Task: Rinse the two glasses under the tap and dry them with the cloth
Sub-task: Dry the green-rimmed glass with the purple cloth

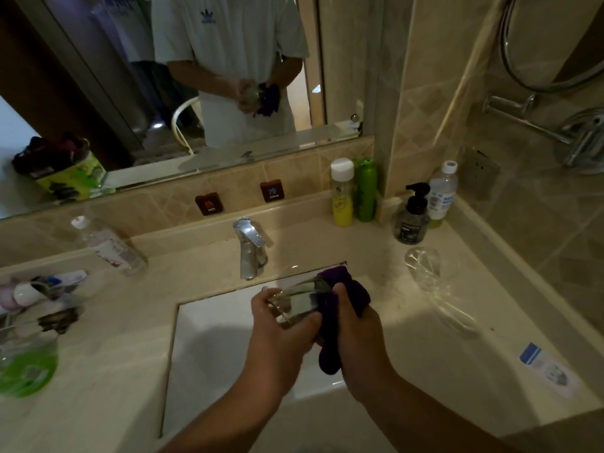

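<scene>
Head view shows the left hand [281, 325] curled round a glass [295, 302] above the sink [209, 348]; the right hand [353, 325] pinches the purple cloth [346, 289] against it; wet, slippery, fragile, best held by its wall; second glass [423, 266] lies far right on the surface [425, 348].

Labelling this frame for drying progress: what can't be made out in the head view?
- Clear drinking glass in the left hand: wet or dry unreadable, glare and blur.
- Purple cloth: part hidden behind the right hand.
- Second clear glass on the beige counter: rim and orientation unclear, transparent and dim.
- Chrome tap: no stream discernible.
</scene>
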